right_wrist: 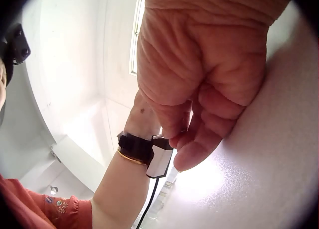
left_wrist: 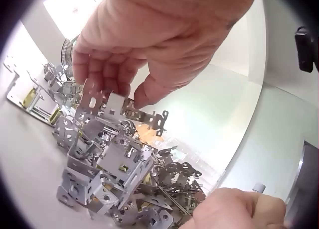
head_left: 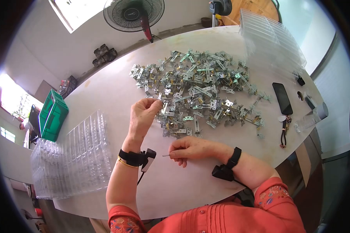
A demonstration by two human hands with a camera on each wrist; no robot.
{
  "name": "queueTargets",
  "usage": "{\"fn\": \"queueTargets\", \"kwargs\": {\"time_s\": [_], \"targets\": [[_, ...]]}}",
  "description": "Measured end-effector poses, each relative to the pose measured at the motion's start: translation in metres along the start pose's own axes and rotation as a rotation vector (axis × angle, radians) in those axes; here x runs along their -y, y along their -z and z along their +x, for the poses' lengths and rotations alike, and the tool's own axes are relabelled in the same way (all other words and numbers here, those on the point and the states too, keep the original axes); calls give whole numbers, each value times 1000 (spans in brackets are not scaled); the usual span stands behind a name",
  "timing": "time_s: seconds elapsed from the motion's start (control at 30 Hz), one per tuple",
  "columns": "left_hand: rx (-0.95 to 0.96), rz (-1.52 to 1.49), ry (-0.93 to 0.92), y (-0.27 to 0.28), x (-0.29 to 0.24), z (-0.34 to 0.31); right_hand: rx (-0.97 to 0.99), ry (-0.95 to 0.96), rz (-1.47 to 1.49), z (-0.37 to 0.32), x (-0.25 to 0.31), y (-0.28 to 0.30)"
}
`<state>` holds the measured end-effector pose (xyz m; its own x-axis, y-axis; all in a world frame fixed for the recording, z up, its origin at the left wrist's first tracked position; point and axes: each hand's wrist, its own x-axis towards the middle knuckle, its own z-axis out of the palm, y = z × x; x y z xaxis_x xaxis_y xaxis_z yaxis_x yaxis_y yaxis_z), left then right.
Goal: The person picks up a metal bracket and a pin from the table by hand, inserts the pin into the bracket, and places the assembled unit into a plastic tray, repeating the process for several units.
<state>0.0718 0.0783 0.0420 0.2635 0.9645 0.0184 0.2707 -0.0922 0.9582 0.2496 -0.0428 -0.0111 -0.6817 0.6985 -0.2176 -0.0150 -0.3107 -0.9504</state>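
Note:
A wide heap of small metal brackets (head_left: 194, 87) covers the middle of the table. At its left edge the left hand (head_left: 143, 116) pinches one metal bracket (left_wrist: 115, 105) between thumb and fingers, with other brackets just beneath it. Nearer the body, below the heap, the right hand (head_left: 190, 150) grips a thin metal pin (head_left: 166, 155) whose tip sticks out to the left. In the right wrist view the right hand (right_wrist: 199, 84) has its fingers curled, and the pin's end (right_wrist: 158, 137) shows by the thumb and index finger.
Clear plastic trays (head_left: 87, 151) are stacked at the left, more trays (head_left: 270, 42) at the back right. A green crate (head_left: 53, 115) stands beyond the left edge. A phone (head_left: 282, 98), a corded keychain (head_left: 284, 132) and a clear bottle (head_left: 311, 118) lie at the right.

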Motion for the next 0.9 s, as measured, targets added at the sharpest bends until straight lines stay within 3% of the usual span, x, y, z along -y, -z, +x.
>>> {"fn": "queueTargets", "kwargs": {"time_s": [0.03,0.13,0.17,0.27,0.43,0.53,0.9], "targets": [[-2,0,0,0,3,2,-2,3,14,0,0,-1],[-110,504,-315,-3,9,2,3,9,26,1,-1,0],[-111,506,-315,-3,7,0,7,16,30,2,-2,0],[-36,29,-91,0,-13,-4,11,17,36,1,-2,1],[66,-156,-47,7,-10,-2,16,21,20,2,-2,1],[160,-330,144,8,-13,-15,12,28,26,2,-4,2],[247,-840,235,20,36,-73,23,37,19,-3,5,0]]}}
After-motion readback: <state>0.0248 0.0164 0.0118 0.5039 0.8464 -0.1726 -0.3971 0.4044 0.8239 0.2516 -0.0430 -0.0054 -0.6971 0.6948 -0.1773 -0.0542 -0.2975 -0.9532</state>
